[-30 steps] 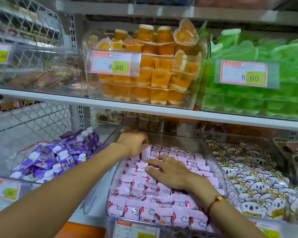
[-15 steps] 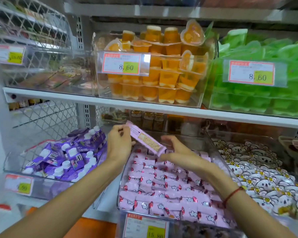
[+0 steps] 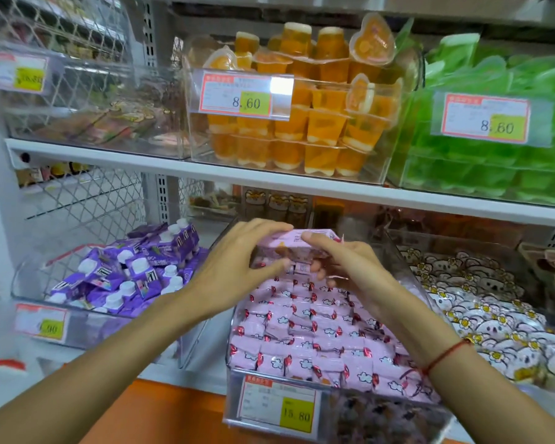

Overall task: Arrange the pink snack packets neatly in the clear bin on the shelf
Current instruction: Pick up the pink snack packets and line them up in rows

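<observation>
Over on the left of the lower shelf, a clear tray holds a loose heap of purple pouches (image 3: 132, 277) with white caps, a yellow price tag (image 3: 40, 322) clipped to its front. Next to it stands the clear bin (image 3: 394, 251), its front carrying a price label (image 3: 277, 403) that reads 15.80. Inside, the pink snack packets (image 3: 305, 334) lie in overlapping rows, filling the bin from the front edge back toward the hands.

The left hand (image 3: 234, 267) reaches in over the back of the bin, fingers curled round the left end of a pink strip of packets (image 3: 297, 240), thumb underneath. The right hand (image 3: 350, 267) grips the other end of the same strip, fingers bent over its top edge; a red string bracelet (image 3: 446, 354) circles that wrist. The strip is held just above the rows, at the rear of the bin, roughly level.

To the right sits another tray of white packets with yellow flowers (image 3: 481, 312). On the shelf above, orange jelly cups (image 3: 302, 123) are stacked in a clear box tagged 8.60, and further right green jelly cups (image 3: 481, 168) fill a box with the same price.
</observation>
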